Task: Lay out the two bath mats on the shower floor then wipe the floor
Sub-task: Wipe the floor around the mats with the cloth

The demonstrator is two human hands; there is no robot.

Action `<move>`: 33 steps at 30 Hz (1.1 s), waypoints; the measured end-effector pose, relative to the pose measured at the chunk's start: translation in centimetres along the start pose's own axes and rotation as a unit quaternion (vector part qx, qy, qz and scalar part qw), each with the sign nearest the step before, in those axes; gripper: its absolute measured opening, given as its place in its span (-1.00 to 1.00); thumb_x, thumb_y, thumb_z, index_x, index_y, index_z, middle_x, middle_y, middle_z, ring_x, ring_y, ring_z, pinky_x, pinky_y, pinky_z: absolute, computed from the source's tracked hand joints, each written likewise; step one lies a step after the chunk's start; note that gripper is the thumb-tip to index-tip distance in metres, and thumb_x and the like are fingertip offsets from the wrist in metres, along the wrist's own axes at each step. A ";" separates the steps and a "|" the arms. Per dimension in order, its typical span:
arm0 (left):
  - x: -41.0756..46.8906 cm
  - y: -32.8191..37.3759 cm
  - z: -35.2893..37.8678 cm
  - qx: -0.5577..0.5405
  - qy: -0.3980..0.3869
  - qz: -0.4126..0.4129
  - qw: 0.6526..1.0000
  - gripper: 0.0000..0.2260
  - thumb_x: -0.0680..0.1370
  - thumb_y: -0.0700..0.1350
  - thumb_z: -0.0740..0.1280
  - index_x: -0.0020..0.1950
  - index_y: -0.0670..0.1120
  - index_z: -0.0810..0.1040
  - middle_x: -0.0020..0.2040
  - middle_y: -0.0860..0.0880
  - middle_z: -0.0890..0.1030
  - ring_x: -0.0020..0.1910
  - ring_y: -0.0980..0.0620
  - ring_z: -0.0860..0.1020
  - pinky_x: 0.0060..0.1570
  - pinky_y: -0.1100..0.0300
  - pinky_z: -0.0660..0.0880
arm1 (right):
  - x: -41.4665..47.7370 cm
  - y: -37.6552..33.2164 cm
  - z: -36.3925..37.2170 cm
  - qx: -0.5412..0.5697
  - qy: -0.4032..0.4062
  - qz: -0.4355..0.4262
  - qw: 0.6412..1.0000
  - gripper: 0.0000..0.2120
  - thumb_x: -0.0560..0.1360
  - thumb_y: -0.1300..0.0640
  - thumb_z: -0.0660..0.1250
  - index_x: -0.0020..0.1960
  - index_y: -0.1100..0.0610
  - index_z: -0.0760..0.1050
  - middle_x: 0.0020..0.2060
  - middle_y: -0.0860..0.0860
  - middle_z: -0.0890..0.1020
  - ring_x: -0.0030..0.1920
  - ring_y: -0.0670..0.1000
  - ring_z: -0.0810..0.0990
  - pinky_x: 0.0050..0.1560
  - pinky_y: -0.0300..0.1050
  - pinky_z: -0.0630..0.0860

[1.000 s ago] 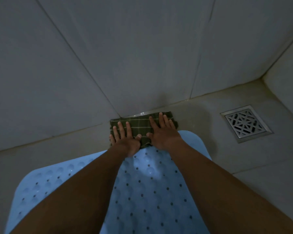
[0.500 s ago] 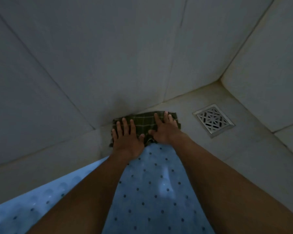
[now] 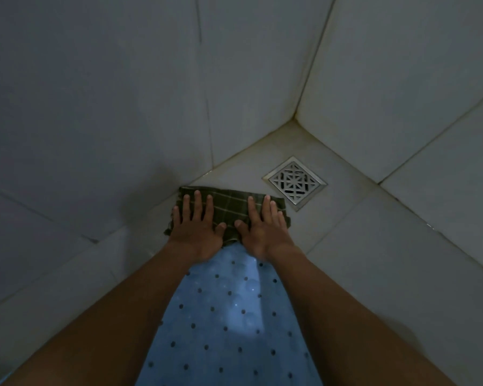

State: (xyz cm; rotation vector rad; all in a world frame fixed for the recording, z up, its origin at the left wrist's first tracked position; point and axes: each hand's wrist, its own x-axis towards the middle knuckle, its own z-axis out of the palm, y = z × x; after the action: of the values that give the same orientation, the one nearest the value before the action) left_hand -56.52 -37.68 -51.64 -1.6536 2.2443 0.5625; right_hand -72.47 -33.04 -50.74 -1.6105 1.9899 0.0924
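A dark green checked cloth (image 3: 229, 207) lies flat on the pale shower floor (image 3: 360, 246), close to the foot of the wall. My left hand (image 3: 195, 227) presses on its left half with fingers spread. My right hand (image 3: 262, 229) presses on its right half the same way. A blue bath mat (image 3: 229, 316) with small dark holes lies on the floor under and between my forearms, its far end touching the cloth. Only one mat shows in this view.
A square metal drain grate (image 3: 294, 182) sits in the floor just right of the cloth. Tiled walls (image 3: 123, 93) meet in a corner beyond the drain. Bare floor tile stretches right of the mat.
Both hands have slid the cloth to the right along the wall's foot, and it now lies close to the drain. The view has turned toward the corner.
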 end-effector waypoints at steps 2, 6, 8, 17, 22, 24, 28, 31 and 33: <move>0.3 0.7 0.0 0.016 0.007 0.028 0.999 -0.33 0.65 0.23 -0.09 0.60 -0.05 -0.33 0.59 -0.14 -0.35 0.56 -0.18 -0.35 0.52 -0.15 -0.30 | -0.7 0.9 -0.1 0.001 0.006 0.014 1.000 -0.32 0.64 -0.27 -0.12 0.59 -0.02 -0.35 0.55 0.16 -0.36 0.55 0.12 -0.37 0.50 0.02 -0.33; 0.6 2.8 -0.2 0.036 0.009 0.077 0.996 -0.32 0.64 0.24 -0.09 0.60 -0.04 -0.34 0.59 -0.14 -0.36 0.56 -0.17 -0.35 0.53 -0.14 -0.31 | -2.0 3.3 -0.1 0.002 0.015 0.040 0.999 -0.33 0.64 -0.26 -0.13 0.59 -0.02 -0.36 0.55 0.16 -0.36 0.55 0.13 -0.37 0.52 0.04 -0.31; 0.6 4.1 -0.2 0.042 0.004 0.090 0.995 -0.32 0.64 0.25 -0.09 0.59 -0.04 -0.34 0.58 -0.14 -0.37 0.56 -0.18 -0.36 0.52 -0.14 -0.31 | -2.5 4.7 -0.2 -0.004 0.019 0.044 0.999 -0.33 0.64 -0.26 -0.14 0.59 -0.03 -0.36 0.55 0.16 -0.35 0.56 0.12 -0.36 0.54 0.05 -0.30; 0.1 8.8 1.3 0.066 0.008 0.080 0.995 -0.30 0.63 0.26 -0.12 0.59 -0.10 -0.33 0.58 -0.20 -0.34 0.55 -0.24 -0.35 0.51 -0.18 -0.32 | -4.2 9.4 -0.7 -0.043 0.035 0.026 0.998 -0.33 0.63 -0.27 -0.16 0.58 -0.04 -0.37 0.56 0.15 -0.32 0.57 0.11 -0.32 0.54 0.04 -0.28; -1.5 13.8 3.1 0.050 0.030 0.056 0.997 -0.30 0.64 0.25 -0.15 0.59 -0.16 -0.31 0.58 -0.24 -0.32 0.55 -0.27 -0.33 0.51 -0.21 -0.28 | -5.2 14.0 -1.6 -0.069 0.042 0.014 0.997 -0.34 0.62 -0.29 -0.19 0.58 -0.06 -0.37 0.58 0.14 -0.29 0.57 0.10 -0.30 0.54 0.02 -0.27; -2.2 15.7 3.9 0.045 0.038 0.041 0.997 -0.29 0.63 0.25 -0.16 0.59 -0.17 -0.31 0.58 -0.25 -0.32 0.55 -0.29 -0.33 0.51 -0.22 -0.27 | -5.5 15.8 -2.1 -0.090 0.046 -0.003 0.995 -0.33 0.61 -0.30 -0.22 0.59 -0.06 -0.37 0.58 0.13 -0.28 0.58 0.10 -0.29 0.55 0.02 -0.26; -3.2 18.5 4.9 0.030 0.046 0.002 0.998 -0.29 0.59 0.25 -0.25 0.60 -0.17 -0.28 0.59 -0.25 -0.30 0.55 -0.30 -0.31 0.51 -0.23 -0.29 | -5.4 18.8 -3.6 -0.115 0.027 -0.043 0.992 -0.31 0.58 -0.33 -0.24 0.58 -0.07 -0.37 0.57 0.12 -0.29 0.58 0.09 -0.29 0.55 0.02 -0.25; -3.2 19.5 4.8 0.015 0.037 -0.019 0.999 -0.31 0.62 0.25 -0.19 0.60 -0.13 -0.29 0.59 -0.22 -0.31 0.55 -0.27 -0.33 0.51 -0.21 -0.30 | -5.0 20.0 -4.7 -0.123 -0.004 -0.076 0.989 -0.32 0.60 -0.33 -0.21 0.58 -0.07 -0.36 0.57 0.13 -0.31 0.57 0.09 -0.31 0.54 0.02 -0.27; -3.1 19.5 4.7 0.006 0.029 -0.023 0.999 -0.32 0.63 0.25 -0.16 0.60 -0.12 -0.30 0.59 -0.20 -0.33 0.55 -0.25 -0.35 0.51 -0.19 -0.31 | -4.8 20.3 -5.0 -0.124 -0.010 -0.088 0.988 -0.32 0.60 -0.33 -0.20 0.59 -0.07 -0.35 0.56 0.14 -0.32 0.57 0.11 -0.32 0.55 0.03 -0.26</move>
State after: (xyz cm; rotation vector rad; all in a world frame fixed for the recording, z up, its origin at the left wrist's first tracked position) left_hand -74.25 -27.73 -51.72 -1.7328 2.2380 0.4946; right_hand -92.50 -25.31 -50.27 -1.9264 1.8695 0.2978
